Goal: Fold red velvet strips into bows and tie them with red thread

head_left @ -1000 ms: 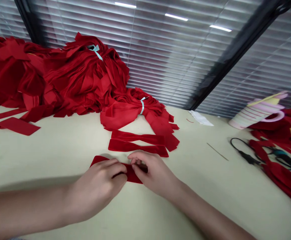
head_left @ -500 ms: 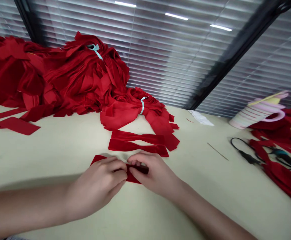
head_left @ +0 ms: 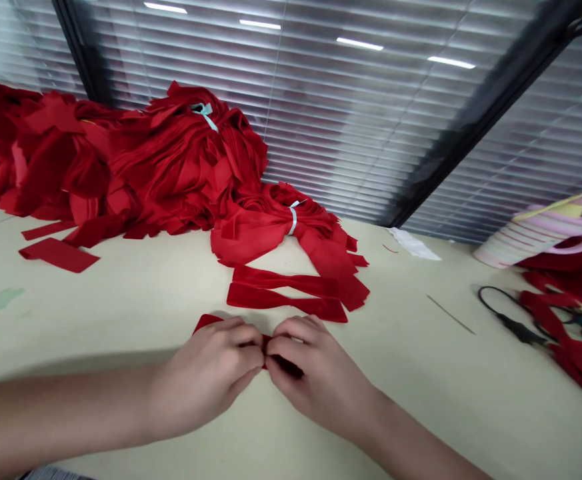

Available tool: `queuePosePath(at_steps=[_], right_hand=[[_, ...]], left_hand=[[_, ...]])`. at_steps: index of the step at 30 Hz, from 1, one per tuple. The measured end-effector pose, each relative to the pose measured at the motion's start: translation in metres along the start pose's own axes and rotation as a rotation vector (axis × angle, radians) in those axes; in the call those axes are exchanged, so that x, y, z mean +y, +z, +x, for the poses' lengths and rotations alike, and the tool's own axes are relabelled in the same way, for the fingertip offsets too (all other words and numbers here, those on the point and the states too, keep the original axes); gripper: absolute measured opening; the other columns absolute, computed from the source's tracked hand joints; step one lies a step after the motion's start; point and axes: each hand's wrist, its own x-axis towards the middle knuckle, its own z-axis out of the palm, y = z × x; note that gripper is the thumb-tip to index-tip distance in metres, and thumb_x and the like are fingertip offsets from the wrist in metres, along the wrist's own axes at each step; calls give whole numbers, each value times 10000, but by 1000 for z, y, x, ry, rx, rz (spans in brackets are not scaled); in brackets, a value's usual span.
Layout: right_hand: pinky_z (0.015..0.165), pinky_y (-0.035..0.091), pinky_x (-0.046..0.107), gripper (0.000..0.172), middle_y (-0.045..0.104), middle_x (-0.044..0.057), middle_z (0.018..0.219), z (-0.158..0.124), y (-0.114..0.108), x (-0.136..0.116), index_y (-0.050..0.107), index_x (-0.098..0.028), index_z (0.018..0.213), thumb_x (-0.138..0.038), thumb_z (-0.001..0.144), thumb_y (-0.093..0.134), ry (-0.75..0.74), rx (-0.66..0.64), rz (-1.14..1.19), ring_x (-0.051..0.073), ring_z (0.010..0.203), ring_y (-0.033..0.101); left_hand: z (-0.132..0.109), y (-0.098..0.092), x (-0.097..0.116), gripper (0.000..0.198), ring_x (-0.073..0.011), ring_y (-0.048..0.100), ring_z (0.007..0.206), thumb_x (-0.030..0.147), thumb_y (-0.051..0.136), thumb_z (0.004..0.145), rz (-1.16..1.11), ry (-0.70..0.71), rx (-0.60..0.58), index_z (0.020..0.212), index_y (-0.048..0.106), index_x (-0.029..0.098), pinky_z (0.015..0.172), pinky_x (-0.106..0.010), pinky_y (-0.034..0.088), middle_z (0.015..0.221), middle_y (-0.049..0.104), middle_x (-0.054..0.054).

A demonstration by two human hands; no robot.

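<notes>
Both hands are pinching the red fabric strip [head_left: 205, 324]: left hand [head_left: 211, 373] and right hand [head_left: 315, 377], fingers clenching its middle, strip lying left-to-right across the surface [head_left: 121, 313].

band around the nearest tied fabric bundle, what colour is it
Pale blue, on the band round the red fabric bundle; the head view shows it best.
</notes>
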Motion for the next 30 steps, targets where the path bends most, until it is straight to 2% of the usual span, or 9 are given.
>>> queuePosePath(at_steps=[6, 14, 19, 24, 30], right_hand=[[572, 413, 200, 159, 593, -9, 703, 1, -2, 1, 616, -171, 649, -51, 745, 574, 72, -44, 208, 96, 640, 529], [581, 435, 203, 160, 606, 2, 733, 0, 1, 3, 626, -177, 654, -73, 764, 576, 72, -17, 208, 111, 680, 553], [635, 453, 218, 156, 609, -7, 734, -1, 3, 3, 619, -182, 656, -76, 766, 589, 53, -7, 186, 112, 695, 564], [642, 461, 221, 165, 605, -6, 733, 0, 3, 2, 631, -189, 665, -88, 783, 575, 60, -9, 162, 115, 698, 567], [585, 440, 210, 185, 577, -5, 706, 0, 3, 2, 611, -180, 629, -81, 776, 560, 68, -18, 139, 105, 644, 533]], left_hand=[[2, 0, -1, 160, -172, 580, 828, 116, 510, 875, -4, 2, 23, 848, 657, 173, 747, -318, 468, 907, 639, -9], [-1, 5, -1, 151, -173, 591, 829, 164, 511, 871, -17, -19, 80, 885, 660, 174, 764, -313, 486, 925, 612, -39], [-3, 3, 2, 215, -197, 571, 828, 162, 424, 905, 17, -56, 22, 926, 638, 153, 753, -351, 490, 898, 590, -63], [-2, 1, 1, 229, -202, 551, 849, 126, 404, 901, 82, -60, -17, 950, 620, 184, 770, -360, 473, 911, 576, -52], [-2, -6, 6, 165, -235, 527, 827, 204, 386, 889, 222, -211, -87, 942, 540, 178, 722, -424, 476, 918, 512, -78]])
